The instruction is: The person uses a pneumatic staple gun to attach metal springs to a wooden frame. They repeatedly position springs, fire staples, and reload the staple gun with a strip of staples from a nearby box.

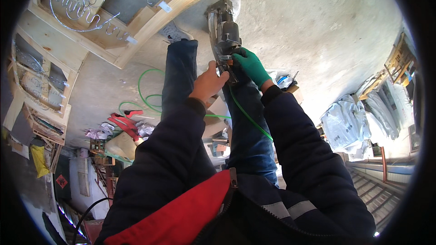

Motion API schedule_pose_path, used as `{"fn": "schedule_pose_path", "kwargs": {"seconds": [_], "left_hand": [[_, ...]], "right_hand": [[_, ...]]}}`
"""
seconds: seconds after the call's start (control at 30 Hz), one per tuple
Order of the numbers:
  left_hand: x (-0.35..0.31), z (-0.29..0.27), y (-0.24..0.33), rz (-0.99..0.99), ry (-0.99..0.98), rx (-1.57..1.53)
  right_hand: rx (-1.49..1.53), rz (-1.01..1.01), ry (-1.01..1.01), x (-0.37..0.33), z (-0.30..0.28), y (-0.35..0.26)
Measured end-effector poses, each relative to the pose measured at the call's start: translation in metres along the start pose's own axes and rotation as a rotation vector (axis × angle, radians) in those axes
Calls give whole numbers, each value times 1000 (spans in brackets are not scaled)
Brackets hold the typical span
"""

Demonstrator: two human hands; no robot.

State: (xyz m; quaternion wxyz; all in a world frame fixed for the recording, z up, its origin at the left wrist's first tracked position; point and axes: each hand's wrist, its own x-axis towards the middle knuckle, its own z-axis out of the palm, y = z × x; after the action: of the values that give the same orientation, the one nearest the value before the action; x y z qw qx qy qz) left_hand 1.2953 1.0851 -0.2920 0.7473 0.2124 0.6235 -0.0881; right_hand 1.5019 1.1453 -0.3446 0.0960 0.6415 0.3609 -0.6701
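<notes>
Plainly dark, barrel-bodied metal tool (229, 32); right gloved fingers (240, 57) clamped on it, left fingers (212, 69) apart.

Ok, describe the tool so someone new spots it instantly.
Start at the pale concrete floor, then find the right shoe at top centre. Partly covering it, reaching down to the green-gloved right grip, is the dark metal tool. Unlike the pale wooden frame to its left, it has a stubby dark cylinder and a silvery ridged strip.

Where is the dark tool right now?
In the head view, the tool is near top centre, partly covering the white right shoe, with the green-gloved right grip and bare left grip at its lower end.
</notes>
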Motion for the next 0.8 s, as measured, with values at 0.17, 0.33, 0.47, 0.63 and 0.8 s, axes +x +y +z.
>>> {"fn": "schedule_pose_path", "kwargs": {"seconds": [0.17, 0.33, 0.47, 0.63, 0.8], "left_hand": [[0, -3, 2, -7, 0, 99], [3, -8, 2, -15, -29, 183], [4, -10, 3, 15, -5, 216], [10, -6, -6, 54, 32, 224], [21, -4, -17, 147, 36, 142]], "right_hand": [[244, 62, -48, 3, 2, 9], [-183, 68, 317, 8, 9, 1], [-89, 109, 320, 18, 15, -1], [231, 143, 102, 34, 10, 1], [372, 236, -67, 54, -2, -12]]}}
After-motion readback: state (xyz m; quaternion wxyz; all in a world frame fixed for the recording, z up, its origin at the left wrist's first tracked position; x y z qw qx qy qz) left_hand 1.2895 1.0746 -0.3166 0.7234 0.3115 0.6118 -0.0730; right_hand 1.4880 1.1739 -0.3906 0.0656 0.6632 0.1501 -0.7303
